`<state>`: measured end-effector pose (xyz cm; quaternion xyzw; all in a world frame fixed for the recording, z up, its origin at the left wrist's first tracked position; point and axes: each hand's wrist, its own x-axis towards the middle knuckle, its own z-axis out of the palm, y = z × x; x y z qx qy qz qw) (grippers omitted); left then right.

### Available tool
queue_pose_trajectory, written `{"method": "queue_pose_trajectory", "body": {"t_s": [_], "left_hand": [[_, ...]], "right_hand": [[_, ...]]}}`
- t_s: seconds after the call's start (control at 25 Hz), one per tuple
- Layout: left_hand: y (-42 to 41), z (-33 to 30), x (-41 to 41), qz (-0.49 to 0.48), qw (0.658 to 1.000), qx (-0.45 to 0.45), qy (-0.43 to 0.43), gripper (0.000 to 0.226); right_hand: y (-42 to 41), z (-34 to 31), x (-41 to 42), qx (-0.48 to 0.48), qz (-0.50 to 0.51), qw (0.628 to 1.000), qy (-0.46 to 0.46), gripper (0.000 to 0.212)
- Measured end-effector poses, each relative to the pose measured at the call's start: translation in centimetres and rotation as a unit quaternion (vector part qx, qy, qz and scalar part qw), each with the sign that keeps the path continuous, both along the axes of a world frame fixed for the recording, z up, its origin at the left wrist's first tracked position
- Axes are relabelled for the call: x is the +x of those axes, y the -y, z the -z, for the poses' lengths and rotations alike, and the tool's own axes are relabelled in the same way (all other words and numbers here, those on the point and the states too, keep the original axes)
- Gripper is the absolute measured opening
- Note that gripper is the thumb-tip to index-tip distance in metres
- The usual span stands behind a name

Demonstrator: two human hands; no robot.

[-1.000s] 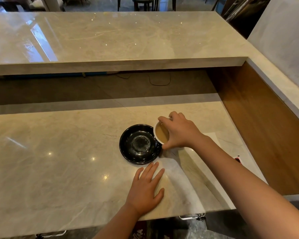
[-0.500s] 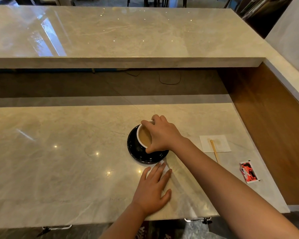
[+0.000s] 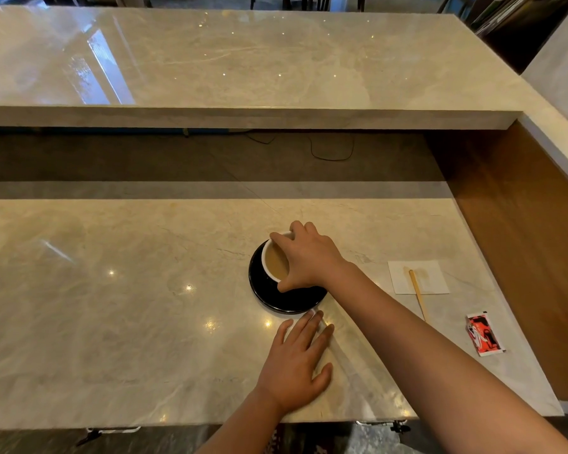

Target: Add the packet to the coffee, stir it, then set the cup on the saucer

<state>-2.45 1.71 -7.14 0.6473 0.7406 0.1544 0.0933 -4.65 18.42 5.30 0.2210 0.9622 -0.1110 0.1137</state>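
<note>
A white cup point(image 3: 273, 258) of light-brown coffee sits on the black saucer point(image 3: 286, 301) in the middle of the marble counter. My right hand point(image 3: 309, 258) grips the cup from above and from its right side, thumb at the near rim, fingers over the far rim. My left hand point(image 3: 297, 362) lies flat on the counter just in front of the saucer, fingers apart, holding nothing. A red and white packet point(image 3: 484, 334) lies at the right, torn open as far as I can tell. A wooden stir stick point(image 3: 417, 294) rests on a white napkin point(image 3: 430, 278).
The counter's point(image 3: 128, 306) near edge runs just below my left hand. A wooden side wall point(image 3: 522, 240) bounds the right. A raised marble bar top point(image 3: 243, 60) overhangs the back, with a dark recess and a cable point(image 3: 332, 152) beneath.
My right hand carried the cup leftward from beside the saucer onto it and still grips it. My left hand stayed flat on the counter. The view shifted, revealing the napkin, stick and packet.
</note>
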Motion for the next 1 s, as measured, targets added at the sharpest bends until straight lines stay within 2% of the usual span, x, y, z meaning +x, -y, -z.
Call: {"method": "queue_pose_trajectory", "body": {"t_s": [0.84, 1.0], "left_hand": [[-0.1, -0.3, 0.0, 0.002, 1.0, 0.0, 0.014, 0.059], [-0.1, -0.1, 0.1, -0.004, 0.999, -0.005, 0.038, 0.059]], "right_hand": [[0.8, -0.2, 1.2, -0.027, 0.01, 1.0, 0.003, 0.098], [0.7, -0.4, 3.1, -0.039, 0.05, 0.997, -0.041, 0.085]]}}
